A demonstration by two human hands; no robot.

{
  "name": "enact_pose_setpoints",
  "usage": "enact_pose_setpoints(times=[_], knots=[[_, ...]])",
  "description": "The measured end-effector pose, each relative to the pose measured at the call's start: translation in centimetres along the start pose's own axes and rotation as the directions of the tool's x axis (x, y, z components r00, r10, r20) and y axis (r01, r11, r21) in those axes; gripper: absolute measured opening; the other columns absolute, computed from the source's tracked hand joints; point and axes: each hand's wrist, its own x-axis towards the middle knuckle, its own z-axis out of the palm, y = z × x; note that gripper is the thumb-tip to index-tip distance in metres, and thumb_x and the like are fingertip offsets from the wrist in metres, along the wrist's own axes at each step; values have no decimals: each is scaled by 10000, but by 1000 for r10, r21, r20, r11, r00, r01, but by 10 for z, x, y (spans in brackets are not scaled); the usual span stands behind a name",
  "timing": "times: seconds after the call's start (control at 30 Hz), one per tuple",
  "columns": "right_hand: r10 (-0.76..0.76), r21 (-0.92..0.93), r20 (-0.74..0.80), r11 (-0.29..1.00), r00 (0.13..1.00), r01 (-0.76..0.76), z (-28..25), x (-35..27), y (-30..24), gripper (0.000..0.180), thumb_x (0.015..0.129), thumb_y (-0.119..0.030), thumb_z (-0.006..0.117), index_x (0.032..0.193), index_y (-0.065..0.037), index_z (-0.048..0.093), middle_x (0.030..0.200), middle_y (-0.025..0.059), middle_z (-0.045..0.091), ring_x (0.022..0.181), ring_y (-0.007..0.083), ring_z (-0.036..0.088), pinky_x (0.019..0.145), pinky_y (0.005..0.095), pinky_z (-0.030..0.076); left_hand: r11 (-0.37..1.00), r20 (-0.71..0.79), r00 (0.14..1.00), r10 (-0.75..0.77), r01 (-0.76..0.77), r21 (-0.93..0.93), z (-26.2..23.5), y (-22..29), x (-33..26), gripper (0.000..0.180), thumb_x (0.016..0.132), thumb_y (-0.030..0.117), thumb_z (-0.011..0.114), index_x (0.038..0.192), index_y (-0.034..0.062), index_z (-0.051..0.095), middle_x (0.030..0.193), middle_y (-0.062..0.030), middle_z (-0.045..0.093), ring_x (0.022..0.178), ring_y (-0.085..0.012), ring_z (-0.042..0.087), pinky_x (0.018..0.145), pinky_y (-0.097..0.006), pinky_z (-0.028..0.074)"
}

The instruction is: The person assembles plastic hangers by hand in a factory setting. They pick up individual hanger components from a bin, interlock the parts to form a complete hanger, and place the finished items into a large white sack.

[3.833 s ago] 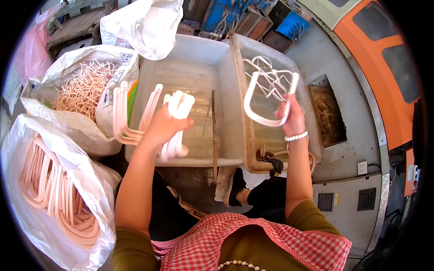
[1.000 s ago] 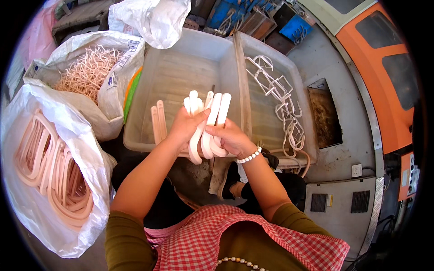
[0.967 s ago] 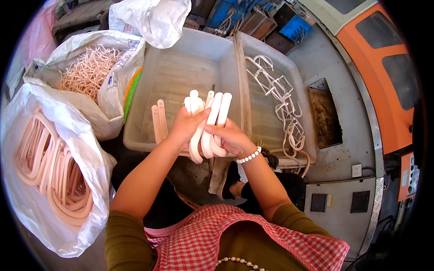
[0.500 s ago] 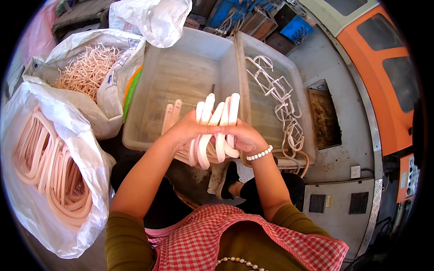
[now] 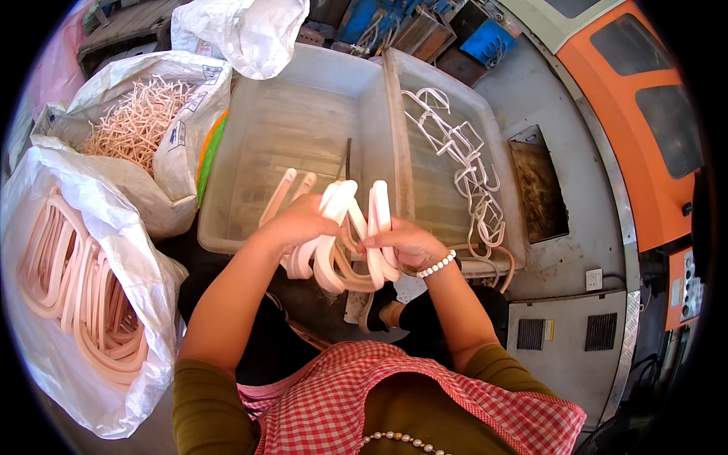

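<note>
In the middle of the frame, the left hand (image 5: 299,224) has its fingers wrapped closely around a bunch of pale pink, U-shaped plastic pieces (image 5: 326,265), whose rounded ends point up and whose bends hang below. Beside it, toward the right, the right hand (image 5: 409,244), with a white bead bracelet (image 5: 437,263) at its wrist, has its thumb and fingers closed on a few more of these pieces. The two groups are spread apart at the top. Two further prongs rise just left of the left hand; which piece they belong to cannot be told.

Behind the hands, toward the upper middle, is a large whitish plastic tub (image 5: 303,76). Against its right side is a second tub with a brownish rim (image 5: 396,121), holding tangled white wire frames (image 5: 462,144). At lower left, an open white plastic sack (image 5: 155,303) holds many looped pale pink strips (image 5: 76,280); at upper left, a white woven sack (image 5: 182,163) holds thin pink sticks (image 5: 140,117).
</note>
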Motion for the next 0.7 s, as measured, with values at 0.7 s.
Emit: enact_pose_setpoints(times=[0.7], knots=[[-508,163,-320,802,800,575,-30,-37,-38,170,894,-88,560,1048,-28,521,822,125,629,775,233,637,700,341,547,927,289,948,-136,224,-299,24,2,-10,288,850,112,629,1092,-13,535,852,-107,645,731,-165,651,639,-295,572]])
